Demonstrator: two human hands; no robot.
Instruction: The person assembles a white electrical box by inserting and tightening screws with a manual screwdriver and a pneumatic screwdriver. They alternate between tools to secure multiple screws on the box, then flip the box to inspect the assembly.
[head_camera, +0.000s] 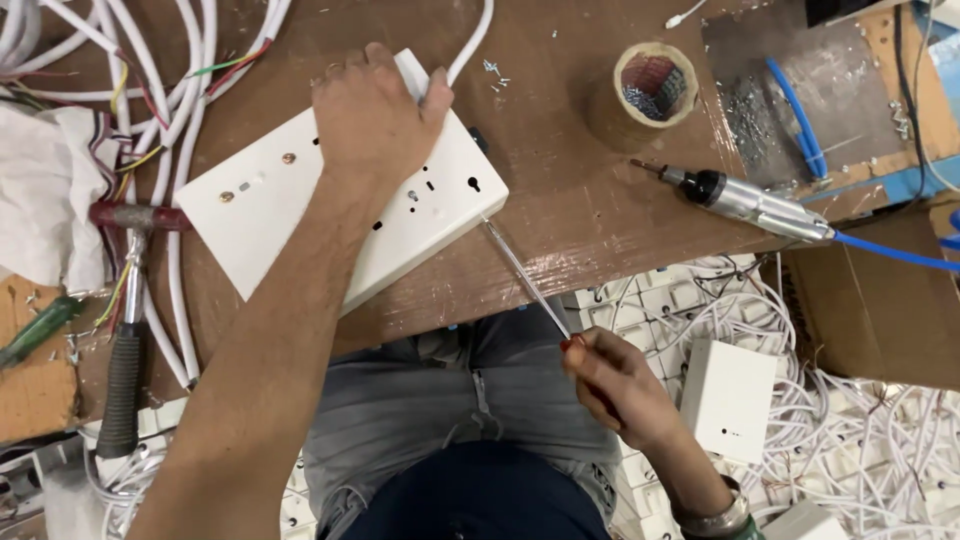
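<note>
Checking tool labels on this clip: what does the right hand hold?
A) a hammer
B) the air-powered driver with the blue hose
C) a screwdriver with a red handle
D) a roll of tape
C: the right hand grips a red-handled screwdriver whose tip reaches the white socket box under the left hand; the hammer lies untouched.
</note>
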